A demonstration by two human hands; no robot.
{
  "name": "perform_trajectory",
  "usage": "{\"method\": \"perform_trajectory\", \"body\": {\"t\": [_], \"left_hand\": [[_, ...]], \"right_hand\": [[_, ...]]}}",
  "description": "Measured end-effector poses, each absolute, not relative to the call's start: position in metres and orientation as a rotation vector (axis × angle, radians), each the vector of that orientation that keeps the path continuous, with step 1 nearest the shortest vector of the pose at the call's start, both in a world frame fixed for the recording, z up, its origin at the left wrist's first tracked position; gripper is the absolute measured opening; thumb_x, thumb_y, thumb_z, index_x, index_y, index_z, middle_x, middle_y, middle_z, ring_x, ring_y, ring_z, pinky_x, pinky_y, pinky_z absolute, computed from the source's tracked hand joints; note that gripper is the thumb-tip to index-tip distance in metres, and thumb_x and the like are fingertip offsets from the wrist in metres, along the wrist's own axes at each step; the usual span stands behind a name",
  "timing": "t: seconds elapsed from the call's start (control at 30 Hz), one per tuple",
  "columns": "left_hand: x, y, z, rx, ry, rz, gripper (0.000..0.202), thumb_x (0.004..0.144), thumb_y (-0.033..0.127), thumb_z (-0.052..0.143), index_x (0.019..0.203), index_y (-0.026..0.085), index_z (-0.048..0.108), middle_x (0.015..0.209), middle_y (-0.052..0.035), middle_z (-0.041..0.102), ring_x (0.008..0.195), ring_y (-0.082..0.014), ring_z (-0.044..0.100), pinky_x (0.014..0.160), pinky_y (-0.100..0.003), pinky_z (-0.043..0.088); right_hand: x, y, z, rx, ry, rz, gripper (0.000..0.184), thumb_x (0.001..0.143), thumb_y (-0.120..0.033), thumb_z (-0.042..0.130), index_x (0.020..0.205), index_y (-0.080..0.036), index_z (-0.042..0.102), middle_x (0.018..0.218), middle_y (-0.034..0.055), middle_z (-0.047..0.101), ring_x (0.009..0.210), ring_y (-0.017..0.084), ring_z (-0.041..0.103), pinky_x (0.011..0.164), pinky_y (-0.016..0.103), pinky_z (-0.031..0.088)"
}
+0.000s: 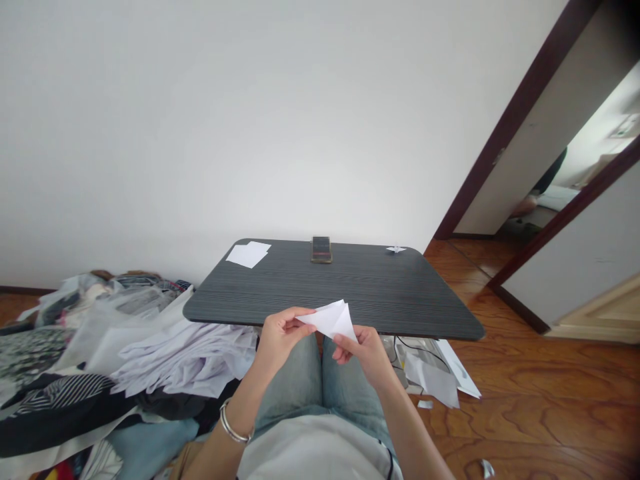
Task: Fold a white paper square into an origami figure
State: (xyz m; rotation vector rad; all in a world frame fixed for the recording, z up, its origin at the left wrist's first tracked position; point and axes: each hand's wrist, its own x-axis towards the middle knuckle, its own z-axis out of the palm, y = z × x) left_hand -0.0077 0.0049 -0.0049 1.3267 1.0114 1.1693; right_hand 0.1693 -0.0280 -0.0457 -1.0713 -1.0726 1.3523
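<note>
A folded white paper (pixel 333 319), triangular with a pointed top, is held between both hands above my lap at the near edge of a dark grey table (pixel 380 293). My left hand (pixel 280 333) pinches its left corner with thumb and fingers. My right hand (pixel 365 348) pinches its lower right edge. A metal bangle (pixel 233 427) is on my left wrist.
On the table's far side lie white paper sheets (pixel 249 254), a phone (pixel 321 249) and a small folded paper figure (pixel 396 249). A heap of clothes and bags (pixel 100 353) lies left. Papers (pixel 440 373) are on the wooden floor under the table. An open doorway (pixel 565 193) is right.
</note>
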Motion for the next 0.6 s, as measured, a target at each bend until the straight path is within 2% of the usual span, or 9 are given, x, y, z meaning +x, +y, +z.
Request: {"method": "perform_trajectory", "body": {"t": [0.13, 0.27, 0.47, 0.6], "left_hand": [[-0.0076, 0.0051, -0.0060, 1.338, 1.012, 1.143, 0.016, 0.058, 0.022, 0.077, 0.068, 0.015, 0.067, 0.060, -0.0018, 0.070, 0.054, -0.0142, 0.062, 0.055, -0.023, 0.047], [-0.0063, 0.0041, -0.0061, 1.323, 1.004, 1.163, 0.024, 0.060, 0.028, 0.076, 0.057, 0.016, 0.056, 0.054, 0.0004, 0.066, 0.051, -0.0129, 0.060, 0.053, -0.023, 0.047], [-0.0048, 0.0058, -0.0117, 1.281, 1.032, 1.224, 0.029, 0.063, 0.032, 0.075, 0.058, 0.016, 0.051, 0.053, 0.0009, 0.063, 0.048, -0.0118, 0.060, 0.051, -0.021, 0.048], [-0.0045, 0.0078, -0.0129, 1.209, 1.054, 1.312, 0.028, 0.063, 0.033, 0.075, 0.070, 0.016, 0.053, 0.057, 0.0024, 0.064, 0.045, -0.0105, 0.060, 0.048, -0.020, 0.047]], "right_hand": [[0.1687, -0.0279, -0.0460, -1.071, -1.071, 1.365, 0.028, 0.067, -0.041, 0.074, 0.057, -0.016, 0.067, 0.049, 0.0021, 0.068, 0.038, 0.011, 0.057, 0.042, 0.020, 0.044], [0.1681, -0.0280, -0.0473, -1.074, -1.063, 1.373, 0.028, 0.067, -0.042, 0.073, 0.059, -0.016, 0.067, 0.049, 0.0022, 0.068, 0.038, 0.012, 0.057, 0.041, 0.021, 0.044], [0.1695, -0.0254, -0.0511, -1.062, -1.062, 1.403, 0.034, 0.067, -0.048, 0.072, 0.064, -0.015, 0.067, 0.054, 0.0044, 0.070, 0.040, 0.012, 0.060, 0.042, 0.020, 0.046], [0.1727, -0.0241, -0.0501, -1.085, -1.040, 1.373, 0.037, 0.066, -0.050, 0.072, 0.059, -0.015, 0.062, 0.053, 0.0043, 0.070, 0.041, 0.011, 0.060, 0.042, 0.020, 0.046]]}}
